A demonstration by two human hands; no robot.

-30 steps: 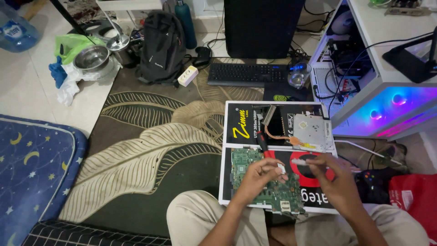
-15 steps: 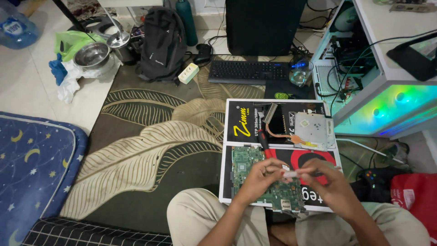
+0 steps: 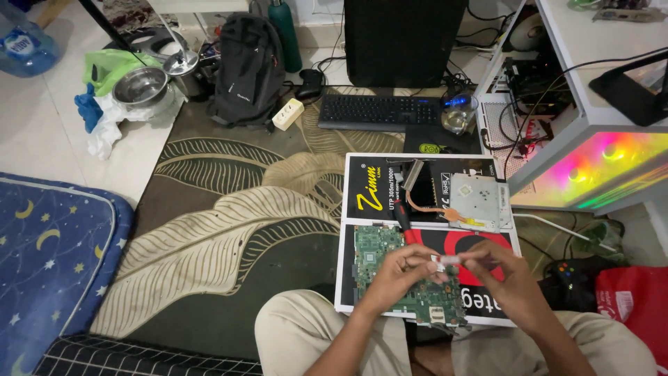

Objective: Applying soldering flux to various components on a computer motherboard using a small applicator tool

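My left hand [image 3: 398,270] and my right hand [image 3: 502,275] meet over a green circuit board [image 3: 390,264], and together they pinch a small white tube-like object [image 3: 445,260] between their fingertips. The board lies on a flattened black, white and red cardboard box [image 3: 362,202] on the rug. A red-handled screwdriver [image 3: 406,224] lies just beyond my left hand. Farther back on the box rest a silver metal drive [image 3: 479,202] and a copper heat pipe with a fan [image 3: 426,196].
A black keyboard [image 3: 379,111], a dark monitor [image 3: 403,38], a glass [image 3: 458,118] and a lit computer case [image 3: 598,163] stand ahead and right. A backpack [image 3: 247,66], metal pots [image 3: 142,83], a blue mattress [image 3: 49,264], a game controller [image 3: 567,275] and a red bag [image 3: 637,303] surround the leaf-patterned rug [image 3: 209,230].
My right hand has come off the box toward my left hand. Both hands now hold the small white object together above the board. The view has shifted slightly.
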